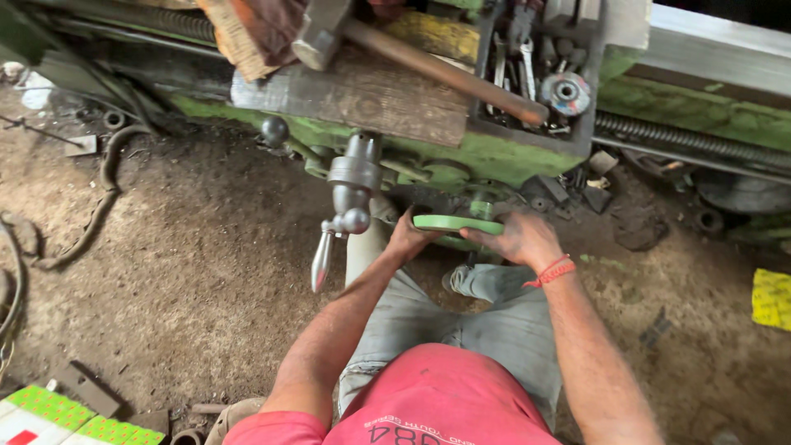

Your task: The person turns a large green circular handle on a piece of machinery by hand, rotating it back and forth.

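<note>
The green handwheel sits low on the front of the green lathe, and I grip its rim on both sides. My left hand is curled shut on its left edge, my right hand closed over its right edge. Just left of the wheel hangs a steel lever. Above it, a hammer lies across a wooden plank.
</note>
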